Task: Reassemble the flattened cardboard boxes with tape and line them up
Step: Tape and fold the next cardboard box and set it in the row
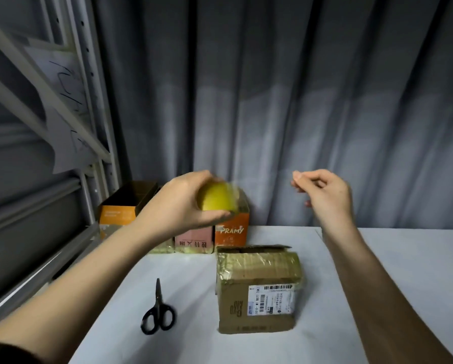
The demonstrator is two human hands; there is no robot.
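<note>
Tape (218,199) sits in the left hand (179,206), fingers curled round the yellow roll, up in the air above the back of the bench (188,285). The right hand (325,191) pinches something thin, maybe the clear tape end; I cannot tell. The roll looks light and sticky, best held by its sides. The brown box (258,290) stands near the middle, stiff but easy to dent. Scissors (157,311) lie left of it. Small boxes (230,229) line the back edge.
</note>
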